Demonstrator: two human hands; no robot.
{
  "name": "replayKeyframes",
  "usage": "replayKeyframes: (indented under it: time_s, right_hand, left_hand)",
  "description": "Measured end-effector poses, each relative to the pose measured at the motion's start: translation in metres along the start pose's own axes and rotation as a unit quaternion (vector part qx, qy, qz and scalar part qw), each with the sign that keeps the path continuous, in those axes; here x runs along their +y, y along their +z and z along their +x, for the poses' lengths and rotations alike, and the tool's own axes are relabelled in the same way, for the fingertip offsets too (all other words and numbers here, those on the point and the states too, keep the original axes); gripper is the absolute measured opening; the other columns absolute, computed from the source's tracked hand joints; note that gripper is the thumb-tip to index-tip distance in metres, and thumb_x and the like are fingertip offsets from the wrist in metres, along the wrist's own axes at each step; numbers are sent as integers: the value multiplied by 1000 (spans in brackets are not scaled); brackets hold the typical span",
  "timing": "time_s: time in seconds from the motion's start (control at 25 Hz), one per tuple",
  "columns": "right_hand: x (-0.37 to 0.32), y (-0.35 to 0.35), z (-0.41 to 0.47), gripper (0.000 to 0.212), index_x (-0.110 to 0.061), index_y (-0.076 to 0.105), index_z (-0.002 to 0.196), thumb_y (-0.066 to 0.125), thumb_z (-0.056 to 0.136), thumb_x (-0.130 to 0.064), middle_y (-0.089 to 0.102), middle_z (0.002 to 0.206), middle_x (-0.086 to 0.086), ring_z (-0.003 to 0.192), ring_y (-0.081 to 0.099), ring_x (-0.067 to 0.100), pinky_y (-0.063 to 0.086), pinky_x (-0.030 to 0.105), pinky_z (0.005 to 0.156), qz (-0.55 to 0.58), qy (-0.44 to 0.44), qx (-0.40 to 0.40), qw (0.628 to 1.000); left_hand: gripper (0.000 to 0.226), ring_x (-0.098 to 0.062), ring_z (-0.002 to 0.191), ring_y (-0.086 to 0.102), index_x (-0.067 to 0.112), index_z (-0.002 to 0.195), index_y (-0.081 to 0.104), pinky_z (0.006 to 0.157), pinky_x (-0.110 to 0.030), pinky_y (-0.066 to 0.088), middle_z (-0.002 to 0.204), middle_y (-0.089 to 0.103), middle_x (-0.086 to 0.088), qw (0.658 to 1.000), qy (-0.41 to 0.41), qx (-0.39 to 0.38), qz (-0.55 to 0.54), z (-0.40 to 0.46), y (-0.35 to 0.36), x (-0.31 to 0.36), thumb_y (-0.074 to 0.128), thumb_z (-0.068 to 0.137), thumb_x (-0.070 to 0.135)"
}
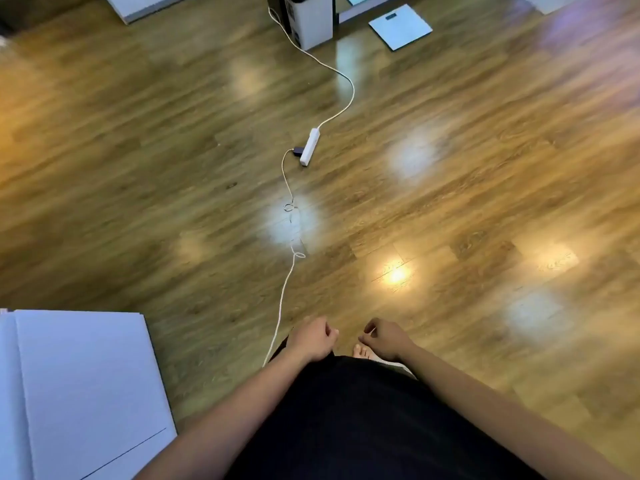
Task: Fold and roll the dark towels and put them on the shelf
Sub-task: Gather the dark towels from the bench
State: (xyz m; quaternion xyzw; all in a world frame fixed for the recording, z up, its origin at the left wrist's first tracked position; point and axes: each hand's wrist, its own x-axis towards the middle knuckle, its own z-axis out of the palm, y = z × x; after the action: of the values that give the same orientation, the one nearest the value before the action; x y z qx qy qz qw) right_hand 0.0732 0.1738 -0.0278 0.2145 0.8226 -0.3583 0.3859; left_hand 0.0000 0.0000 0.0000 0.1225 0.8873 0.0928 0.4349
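Towels, dark ones, are the job, and dark fabric fills the low centre of the view between the two forearms — whether it is a towel or the person's clothing cannot be told. Starting at the left: a white flat-topped unit sits in the bottom corner, its top bare. Just right of it a thin white cable runs up the wooden floor to a white power strip, whose own cord snakes on to a white box-like appliance at the top edge. Now the left hand, fingers curled loosely in, thumb toward the forefinger, nothing clearly pinched. A bare foot peeks out between the hands. The right hand mirrors it, fingers curled, and whether it grips anything cannot be made out. Up at the far right, a glass bathroom scale lies flat on the floor.
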Motion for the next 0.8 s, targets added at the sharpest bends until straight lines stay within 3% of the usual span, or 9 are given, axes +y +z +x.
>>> replayKeyframes:
  time_s: [0.08, 0.2, 0.36, 0.4, 0.48, 0.56, 0.8]
  right_hand:
    - [-8, -12, 14, 40, -11, 58, 119, 59, 93, -41, 68, 111, 9, 104, 61, 23, 47, 30, 85, 3, 6, -5, 1000]
    - [-28, -42, 41, 39, -12, 57, 118, 58, 94, -42, 66, 106, 6, 100, 61, 21, 47, 31, 84, -8, 25, -17, 1000]
    - [-71, -92, 84, 39, -14, 58, 119, 56, 94, -44, 68, 106, 6, 99, 62, 21, 48, 31, 85, -19, 40, -1, 999]
    - [-88, -107, 97, 39, -13, 58, 119, 56, 94, -43, 68, 108, 6, 100, 62, 21, 48, 31, 85, -23, 42, 6, 999]
    - [-121, -136, 122, 39, -13, 58, 120, 56, 94, -42, 69, 109, 5, 103, 62, 21, 47, 29, 84, -28, 40, 19, 999]
    - [-150, -165, 146, 38, -14, 58, 119, 56, 94, -42, 70, 109, 4, 103, 63, 21, 46, 28, 84, -22, 37, 36, 998]
    - [-189, -228, 210, 40, -16, 59, 119, 55, 93, -46, 70, 101, 7, 112, 57, 23, 42, 29, 92, -46, 15, 41, 998]
  left_hand:
    - [29, -27, 108, 59, 19, 95, 61, 91, -43, 50, 113, 66, -8, 1000, 11, 7, -10, 15, -10, -1, 50, 94, 45]
    - [30, -21, 92, 61, 12, 108, 61, 81, -32, 49, 104, 67, -3, 999, 6, -4, -40, 47, -43, -2, 53, 95, 39]
    - [42, -21, 97, 60, 6, 130, 52, 75, -27, 41, 118, 64, -8, 996, 8, -19, -83, 109, -110, -6, 50, 97, 32]
    - [40, -22, 94, 59, 8, 127, 54, 76, -29, 43, 107, 65, -3, 996, 9, -21, -92, 126, -132, -8, 49, 96, 32]
    - [23, -19, 82, 55, 16, 104, 60, 75, -31, 45, 87, 59, 3, 995, 7, -27, -99, 154, -169, -8, 48, 97, 34]
    - [19, -19, 81, 54, 23, 86, 53, 74, -33, 45, 89, 61, 1, 995, 8, -30, -96, 179, -201, -5, 49, 97, 38]
    - [25, -26, 97, 63, 18, 97, 62, 79, -34, 47, 101, 68, -3, 995, 14, -32, -96, 246, -267, 10, 52, 93, 41]
